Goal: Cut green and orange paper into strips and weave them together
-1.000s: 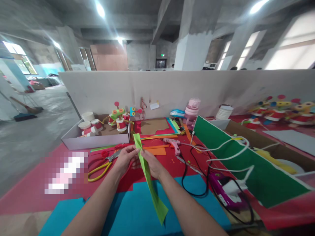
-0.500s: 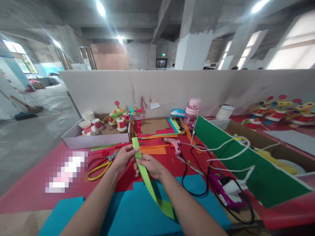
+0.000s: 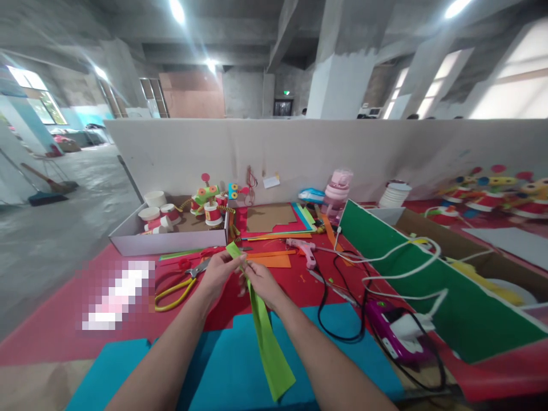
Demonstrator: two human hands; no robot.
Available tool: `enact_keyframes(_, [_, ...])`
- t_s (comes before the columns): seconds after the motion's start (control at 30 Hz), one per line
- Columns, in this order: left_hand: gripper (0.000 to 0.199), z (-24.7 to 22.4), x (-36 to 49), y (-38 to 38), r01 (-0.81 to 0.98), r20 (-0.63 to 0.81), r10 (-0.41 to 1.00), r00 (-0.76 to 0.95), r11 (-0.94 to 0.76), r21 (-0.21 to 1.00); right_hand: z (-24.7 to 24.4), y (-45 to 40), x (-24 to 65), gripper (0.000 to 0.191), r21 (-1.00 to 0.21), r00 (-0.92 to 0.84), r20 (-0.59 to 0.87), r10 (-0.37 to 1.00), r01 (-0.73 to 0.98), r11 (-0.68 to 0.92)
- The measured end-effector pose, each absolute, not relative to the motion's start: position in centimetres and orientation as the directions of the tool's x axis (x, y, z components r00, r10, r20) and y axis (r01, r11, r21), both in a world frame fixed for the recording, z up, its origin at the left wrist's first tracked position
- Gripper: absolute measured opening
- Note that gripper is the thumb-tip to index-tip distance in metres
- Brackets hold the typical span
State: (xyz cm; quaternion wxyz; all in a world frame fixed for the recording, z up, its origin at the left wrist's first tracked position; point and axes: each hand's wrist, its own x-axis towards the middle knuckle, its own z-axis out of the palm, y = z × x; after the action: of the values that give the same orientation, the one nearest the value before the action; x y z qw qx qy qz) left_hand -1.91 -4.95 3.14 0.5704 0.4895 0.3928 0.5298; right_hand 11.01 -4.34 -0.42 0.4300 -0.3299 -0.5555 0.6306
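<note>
A long strip of light green paper [image 3: 266, 342] runs from between my hands down over the blue sheets [image 3: 214, 365]. My left hand [image 3: 220, 273] pinches the strip near its upper end, thumb on top. Close beside it, my right hand [image 3: 260, 281] grips the strip a little lower, and the strip looks twisted or bent there. The long tail hangs toward me, its end broad and flat. Yellow-handled scissors [image 3: 180, 294] lie just left of my left hand. A pink glue gun [image 3: 305, 251] rests on the red table cover to the right of my hands.
A shallow box [image 3: 171, 244] with paper cups and a paper-cup figure stands at the back left. Orange paper [image 3: 274, 261] lies beyond my hands. At right are a green-sided box [image 3: 411, 285], a purple power strip [image 3: 396, 337] and loose cables. A pink bottle [image 3: 337, 194] stands against the partition.
Both hands have drawn closer together on the green strip. Its upper end has tilted left and lower, and its tail has turned and swung slightly left.
</note>
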Motion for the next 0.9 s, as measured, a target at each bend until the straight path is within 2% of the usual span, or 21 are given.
enact_keyframes(0.17, [0.037, 3.1, -1.7, -5.2, -0.223, 0.000, 0.986, 0.166, 0.038, 0.974, -0.1, -4.7, 10.8, 0.050, -0.963, -0.505, -0.001, 0.863, -0.231, -0.137])
enact_keyframes(0.3, [0.039, 3.3, -1.8, -5.1, -0.248, -0.027, 0.982, 0.187, 0.073, 0.966, 0.3, -5.0, 11.0, 0.053, -0.969, -0.493, -0.021, 0.870, -0.205, -0.140])
enact_keyframes(0.37, [0.039, 3.5, -2.2, -4.8, -0.296, 0.013, 0.996, 0.087, 0.013, 0.955, 0.4, -5.1, 11.1, 0.052, -0.972, -0.518, -0.031, 0.855, -0.183, -0.146])
enact_keyframes(0.5, [0.045, 3.8, -3.6, -3.8, -0.439, 0.110, 0.964, -0.243, -0.210, 0.874, 0.7, -5.3, 11.2, 0.051, -0.965, -0.561, -0.046, 0.827, -0.188, -0.182])
enact_keyframes(0.53, [0.045, 3.8, -3.9, -3.6, -0.440, 0.113, 0.957, -0.268, -0.226, 0.869, 0.8, -5.3, 11.2, 0.050, -0.962, -0.553, -0.045, 0.832, -0.201, -0.186])
enact_keyframes(0.63, [0.037, 3.8, -3.9, -3.6, -0.327, 0.124, 0.968, -0.218, -0.192, 0.925, 0.8, -5.1, 11.1, 0.050, -0.959, -0.496, -0.038, 0.868, -0.226, -0.171])
enact_keyframes(0.7, [0.033, 3.9, -3.6, -3.9, -0.201, 0.203, 0.956, -0.212, -0.246, 0.948, 0.6, -4.9, 11.1, 0.050, -0.968, -0.447, -0.031, 0.894, -0.211, -0.139])
enact_keyframes(0.77, [0.038, 3.9, -3.3, -4.1, -0.081, 0.321, 0.927, -0.193, -0.341, 0.937, 0.4, -4.7, 11.2, 0.051, -0.979, -0.416, -0.019, 0.909, -0.176, -0.101])
enact_keyframes(0.83, [0.041, 4.0, -3.5, -4.2, 0.032, 0.375, 0.923, -0.086, -0.374, 0.927, 0.3, -4.7, 11.4, 0.050, -0.990, -0.419, 0.000, 0.908, -0.127, -0.058])
enact_keyframes(0.9, [0.034, 4.1, -4.1, -4.2, 0.151, 0.344, 0.938, 0.043, -0.346, 0.926, 0.3, -4.7, 11.7, 0.048, -0.998, -0.449, 0.017, 0.894, -0.068, -0.015])
